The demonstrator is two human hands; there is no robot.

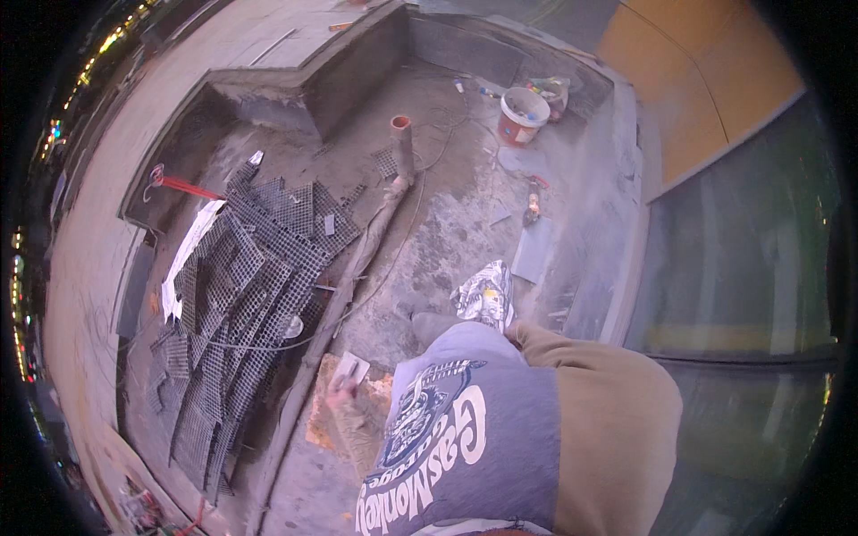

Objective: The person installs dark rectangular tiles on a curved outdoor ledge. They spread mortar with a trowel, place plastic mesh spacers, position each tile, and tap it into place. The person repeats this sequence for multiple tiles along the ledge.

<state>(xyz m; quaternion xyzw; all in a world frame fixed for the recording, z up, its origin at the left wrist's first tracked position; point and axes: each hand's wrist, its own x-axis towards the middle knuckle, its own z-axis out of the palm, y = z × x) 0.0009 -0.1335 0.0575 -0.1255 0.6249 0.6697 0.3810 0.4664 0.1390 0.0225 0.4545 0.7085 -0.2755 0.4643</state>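
My left hand (340,395) is low at the left of my body, its fingers closed on the edge of a small pale rectangular piece (354,367). The piece is flat, but its kind is too blurred to tell. Under this hand lies a rust-coloured, mottled board (319,420) on the concrete floor. My right hand is out of view, and my torso and bent legs cover the lower middle. Just beyond my knees lies a crumpled silvery and white bag (486,295).
Black grid mesh sheets (259,268) are piled at the left, beside a long grey pipe (375,232) and a cable. Ahead are a red-and-white bucket (523,116), an upright orange-topped pipe (401,134), a hand-held power tool (534,205) and a grey slab (534,250). Glass panels (742,268) stand at the right.
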